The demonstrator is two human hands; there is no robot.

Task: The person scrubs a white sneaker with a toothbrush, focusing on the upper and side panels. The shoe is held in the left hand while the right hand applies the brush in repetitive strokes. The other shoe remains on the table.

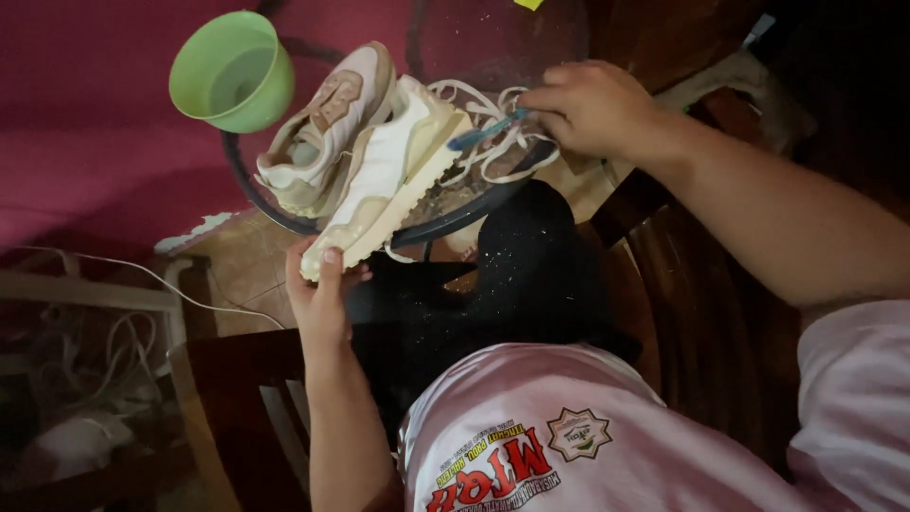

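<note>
Across the upper left of the frame spreads a dark red surface (85,142), the largest thing in view, and against it in the upper middle sits a small round table (284,216) with a dark rim, its top strewn with grit. On that table lie two cream and tan sneakers. The farther sneaker (327,128) rests on its side toward the upper left, while the nearer sneaker (393,171) lies tilted with its sole edge turned up, its long axis running from the toe at lower left, over the table's rim, to the heel at upper right. The person's left hand (320,294), rising from the lower middle of the frame, has its fingers closed on that toe end, thumb on the sole edge, so it is the hand that steadies the shoe. The right hand (592,106), in the upper right of centre, lies just beyond the heel end, its fingers pinched together around the handle of a blue toothbrush (488,131), whose head points left and down toward the sneaker's heel and sole; whether the bristles touch the sole cannot be told. Loose white laces (498,161) lie tangled under that hand, between it and the shoe. Smaller again, a green plastic cup (232,71) stands tipped at the upper left, just beside the farther sneaker, and a thin white cable (142,275) trails along the left edge.
</note>
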